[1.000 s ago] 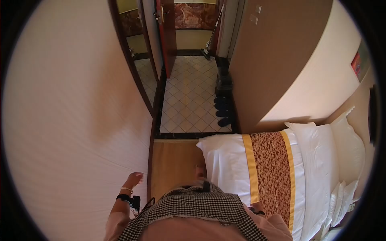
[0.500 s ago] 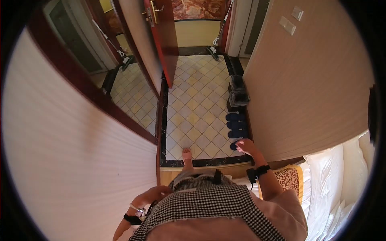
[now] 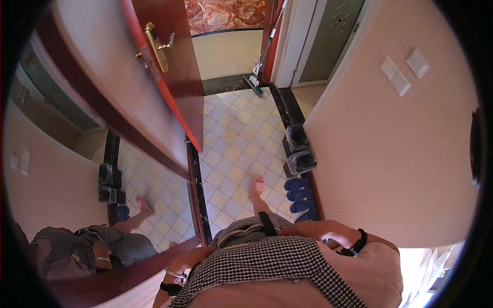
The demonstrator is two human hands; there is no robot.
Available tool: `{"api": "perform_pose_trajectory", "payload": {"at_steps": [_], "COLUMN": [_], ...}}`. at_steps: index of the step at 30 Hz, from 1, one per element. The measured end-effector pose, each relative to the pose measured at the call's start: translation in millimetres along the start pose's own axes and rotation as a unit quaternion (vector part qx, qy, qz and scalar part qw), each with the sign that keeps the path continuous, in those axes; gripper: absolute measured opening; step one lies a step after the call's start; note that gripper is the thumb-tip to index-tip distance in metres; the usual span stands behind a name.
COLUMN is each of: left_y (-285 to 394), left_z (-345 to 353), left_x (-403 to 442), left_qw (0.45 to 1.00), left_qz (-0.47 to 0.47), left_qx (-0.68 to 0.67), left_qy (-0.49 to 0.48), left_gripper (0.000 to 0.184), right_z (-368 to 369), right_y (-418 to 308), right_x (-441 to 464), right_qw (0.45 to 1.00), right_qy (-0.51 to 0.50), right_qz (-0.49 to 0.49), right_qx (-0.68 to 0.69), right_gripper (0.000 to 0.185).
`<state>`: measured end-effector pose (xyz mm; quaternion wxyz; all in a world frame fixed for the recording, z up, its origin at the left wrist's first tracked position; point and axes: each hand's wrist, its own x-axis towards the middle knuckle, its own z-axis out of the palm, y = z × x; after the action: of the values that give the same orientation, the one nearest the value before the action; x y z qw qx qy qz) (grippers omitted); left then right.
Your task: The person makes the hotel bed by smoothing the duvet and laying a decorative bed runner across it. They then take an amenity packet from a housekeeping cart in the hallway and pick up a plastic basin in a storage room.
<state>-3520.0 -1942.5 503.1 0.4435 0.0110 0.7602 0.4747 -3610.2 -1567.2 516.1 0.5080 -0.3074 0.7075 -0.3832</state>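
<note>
My left hand (image 3: 192, 258) is at the left side of the checked apron (image 3: 257, 259). Its fingertips are hidden against the cloth, so their pose cannot be made out. My right hand (image 3: 318, 230) lies across the front of my waist, beside a dark strap (image 3: 267, 224). Its fingers are stretched to the left, and I see nothing held in them. Dark bands circle both wrists, and a light bracelet (image 3: 176, 274) sits on the left one. Below, a foot in a pink slipper (image 3: 258, 184) steps on the tiled floor (image 3: 233, 154).
Blue slippers (image 3: 299, 195) line the right wall, with two lined bins (image 3: 302, 161) beyond them. A red door (image 3: 172, 66) stands ajar at the left, past a large mirror (image 3: 149, 174). A mop (image 3: 254, 82) leans at the far doorway.
I have moved forward onto the tiles; door, mop and bins look nearer. My right hand has swung from above the slippers back to my waist. My left hand stays by the apron.
</note>
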Motion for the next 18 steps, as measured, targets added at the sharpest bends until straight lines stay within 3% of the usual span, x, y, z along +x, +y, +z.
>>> {"api": "perform_pose_trajectory", "payload": {"at_steps": [1,6,10,13,14,17,18], "left_y": [9.4,86.4,147.6,191.9,205.3,240.4,246.5], "left_z": [-21.3,-126.5,-202.0,-257.0,-277.0,-346.7,-369.7], "left_x": [18.4,102.0,147.5,187.3,202.9,252.6,268.9], "left_qw": [1.0,0.998,0.992,0.985,0.983,0.976,0.973], "left_qz": [-0.004,-0.038,-0.076,-0.101,-0.106,-0.115,-0.122], "left_qx": [-0.004,-0.035,-0.073,-0.106,-0.117,-0.141,-0.146], "left_qy": [0.004,0.043,0.071,0.091,0.098,0.121,0.134], "left_gripper": [0.032,0.032,0.032,0.032,0.032,0.031,0.031], "right_z": [-25.8,-171.8,-309.8,-394.9,-422.0,-512.8,-541.5], "right_y": [8.9,62.9,-0.1,11.0,7.9,16.1,15.6], "right_x": [15.9,109.9,152.9,210.5,223.5,270.0,280.3], "right_qw": [0.999,0.992,0.999,0.995,0.998,0.992,0.994], "right_qy": [0.022,0.119,0.02,-0.048,-0.047,-0.067,-0.076], "right_qz": [-0.024,0.038,0.03,-0.015,0.006,-0.072,-0.045], "right_qx": [0.012,0.006,-0.037,-0.087,-0.04,-0.079,-0.064], "right_gripper": [0.04,0.038,0.034,0.038,0.041,0.041,0.041]}}
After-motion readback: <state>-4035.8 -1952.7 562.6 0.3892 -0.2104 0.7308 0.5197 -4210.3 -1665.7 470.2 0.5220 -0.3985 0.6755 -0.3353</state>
